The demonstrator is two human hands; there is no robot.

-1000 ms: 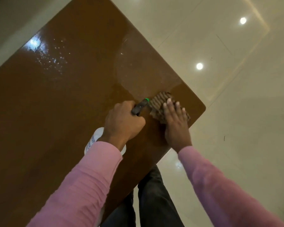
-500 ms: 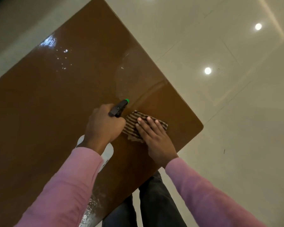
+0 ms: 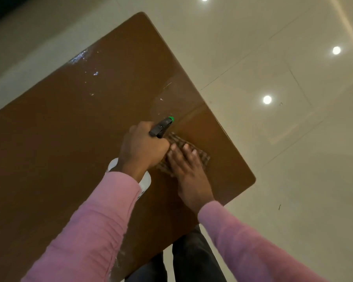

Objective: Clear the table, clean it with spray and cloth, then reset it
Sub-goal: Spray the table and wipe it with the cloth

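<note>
The left hand [image 3: 143,148] is curled tight round the neck of the bottle [image 3: 160,127]; the bottle is held over the table [image 3: 59,143], its long axis running from the white body under the wrist, through the fist, to the black head; the green nozzle [image 3: 171,119] points away from the person and rightward, toward the table's far right edge.

The right hand [image 3: 190,174] lies flat just right of the fist, fingers straight and close together, pressing the cloth [image 3: 204,157] onto the table.

The neck and trigger are hidden inside the fist; wrist and pink sleeve [image 3: 94,226] cover most of the body, leaving white slivers on either side; its print is too small to read; the cloth's near part lies under the palm and its left corner behind the fist; blur softens its stripes.

A wet smear [image 3: 167,94] shines just beyond the nozzle; droplets [image 3: 80,57] glint well beyond the fist, by the far left edge; pale floor [image 3: 293,180] with round light spots lies right of the table; dark trousers [image 3: 192,259] show below the near edge, between the sleeves.
</note>
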